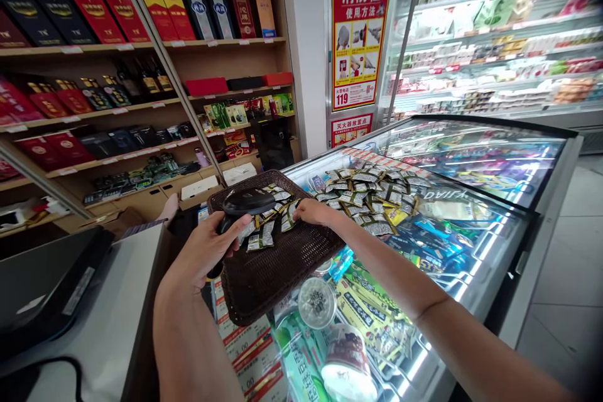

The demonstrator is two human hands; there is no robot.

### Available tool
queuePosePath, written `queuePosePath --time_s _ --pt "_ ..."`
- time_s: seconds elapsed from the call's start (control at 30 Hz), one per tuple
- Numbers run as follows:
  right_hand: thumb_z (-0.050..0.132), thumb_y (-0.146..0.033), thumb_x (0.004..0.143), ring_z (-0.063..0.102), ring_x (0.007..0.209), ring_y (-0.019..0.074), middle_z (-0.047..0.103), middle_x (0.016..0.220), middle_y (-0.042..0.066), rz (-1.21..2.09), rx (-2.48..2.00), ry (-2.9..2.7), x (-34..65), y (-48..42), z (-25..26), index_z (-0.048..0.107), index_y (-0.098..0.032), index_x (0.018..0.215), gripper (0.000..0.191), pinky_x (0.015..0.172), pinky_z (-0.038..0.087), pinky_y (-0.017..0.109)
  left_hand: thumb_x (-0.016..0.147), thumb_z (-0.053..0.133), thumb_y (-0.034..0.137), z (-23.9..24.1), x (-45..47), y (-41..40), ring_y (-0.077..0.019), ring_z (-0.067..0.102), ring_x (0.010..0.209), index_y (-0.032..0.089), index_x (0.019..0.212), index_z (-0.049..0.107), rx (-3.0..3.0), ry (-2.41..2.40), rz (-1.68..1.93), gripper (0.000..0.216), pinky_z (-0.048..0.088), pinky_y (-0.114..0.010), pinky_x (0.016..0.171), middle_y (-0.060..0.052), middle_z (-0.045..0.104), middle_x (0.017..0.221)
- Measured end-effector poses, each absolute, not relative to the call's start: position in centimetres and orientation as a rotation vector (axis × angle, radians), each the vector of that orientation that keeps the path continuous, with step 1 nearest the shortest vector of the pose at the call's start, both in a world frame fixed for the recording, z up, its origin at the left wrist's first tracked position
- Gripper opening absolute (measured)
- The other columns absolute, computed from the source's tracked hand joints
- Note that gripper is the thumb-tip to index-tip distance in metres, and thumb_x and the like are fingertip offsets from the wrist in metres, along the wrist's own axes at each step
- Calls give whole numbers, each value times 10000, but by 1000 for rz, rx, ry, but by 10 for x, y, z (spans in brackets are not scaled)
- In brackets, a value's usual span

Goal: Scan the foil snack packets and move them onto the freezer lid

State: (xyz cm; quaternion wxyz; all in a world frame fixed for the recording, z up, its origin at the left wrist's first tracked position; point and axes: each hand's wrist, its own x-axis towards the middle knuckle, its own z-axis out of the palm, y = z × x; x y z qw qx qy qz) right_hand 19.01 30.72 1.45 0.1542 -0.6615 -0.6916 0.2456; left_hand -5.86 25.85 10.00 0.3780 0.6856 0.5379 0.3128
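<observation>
My left hand (217, 239) is wrapped round the handle of a black barcode scanner (249, 201), whose head hangs over a brown woven basket (268, 282). Inside the basket, towards its far end, lie several small snack packets (260, 237). My right hand (311, 210) reaches over the basket's right rim, its fingers closed on one snack packet (288, 216) there. To the right, a heap of similar packets (362, 188) is spread on the glass lid of a freezer. My right forearm passes in front of part of that glass.
The chest freezer (490, 213) holds ice creams under its glass. At left stands a counter (127, 301) with a black device (56, 282) and a cable. Shelves of boxes (85, 9) line the back left; a refrigerated display (494, 44) stands at the back right.
</observation>
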Motion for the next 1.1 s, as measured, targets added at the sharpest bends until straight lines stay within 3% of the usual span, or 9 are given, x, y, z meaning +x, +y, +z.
queuePosePath --time_s 0.1,0.2,0.3,0.6,1.1 --pt "685 -253 813 684 932 215 752 976 73 544 -2013 -1777 201 311 15 783 -179 946 181 779 478 252 688 695 696 100 -59 258 -136 541 554 198 809 604 1780 1347 759 521 392 -234 512 32 574 585" --pt "640 -160 808 663 1002 224 736 1028 64 337 -1965 -1672 211 314 17 751 -213 973 206 832 471 279 685 688 705 102 -57 256 -135 530 548 202 790 596 1806 1328 729 522 390 -233 509 34 572 579" --pt "604 -121 822 655 952 201 720 1028 55 237 -1821 -1577 222 317 23 683 -207 1042 249 829 471 294 680 683 714 105 -56 254 -131 517 544 204 797 595 1815 1307 700 531 384 -232 516 39 575 576" --pt "684 -139 761 619 762 133 657 776 -8 573 -1490 -1305 238 314 35 601 -183 852 131 735 462 252 716 667 695 109 -54 251 -132 497 565 210 817 577 1845 1205 562 504 371 -241 536 48 551 595" --pt "662 -85 741 526 604 90 599 649 -39 767 -1465 -1286 226 303 44 585 -172 743 116 597 383 199 739 650 662 111 -44 244 -134 473 570 207 817 576 1942 1123 440 468 373 -251 536 63 484 601"
